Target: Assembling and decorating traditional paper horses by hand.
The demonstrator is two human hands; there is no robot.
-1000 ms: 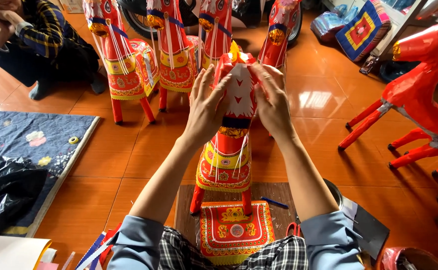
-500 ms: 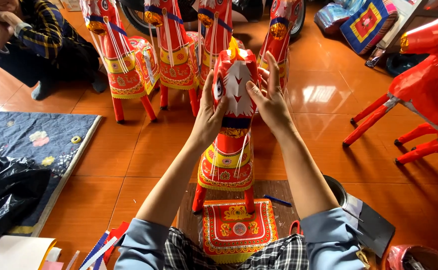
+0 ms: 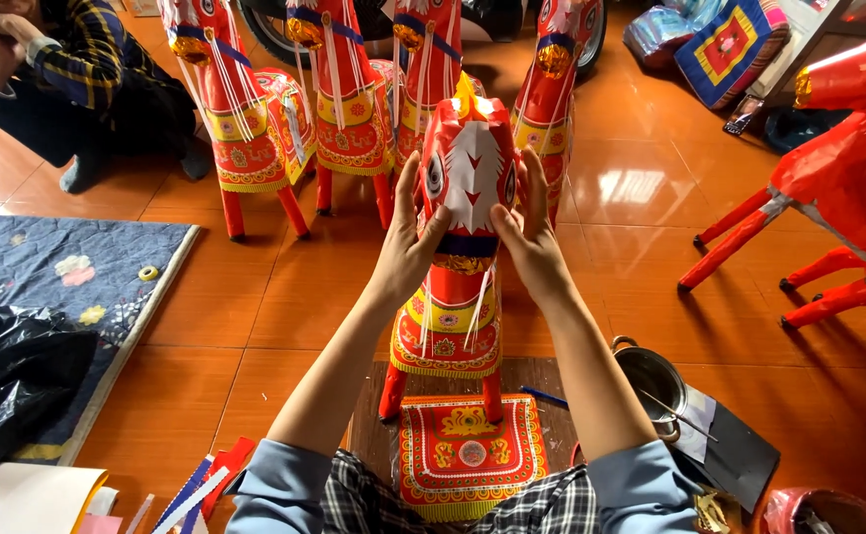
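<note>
On the small wooden board (image 3: 542, 381) in front of the person stands a red paper horse (image 3: 453, 316), its head cupped between the left hand (image 3: 408, 247) and right hand (image 3: 532, 242), both pressed flat to its cheeks. Even, gentle pressure from both palms seems wise, since the thin decorated paper could crease or the horse could tip toward the finished horses (image 3: 344, 109) behind.

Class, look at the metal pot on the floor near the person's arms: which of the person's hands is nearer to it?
Right. The right hand presses the paper horse's head on the side above the pot; the left hand holds the far side.
</note>
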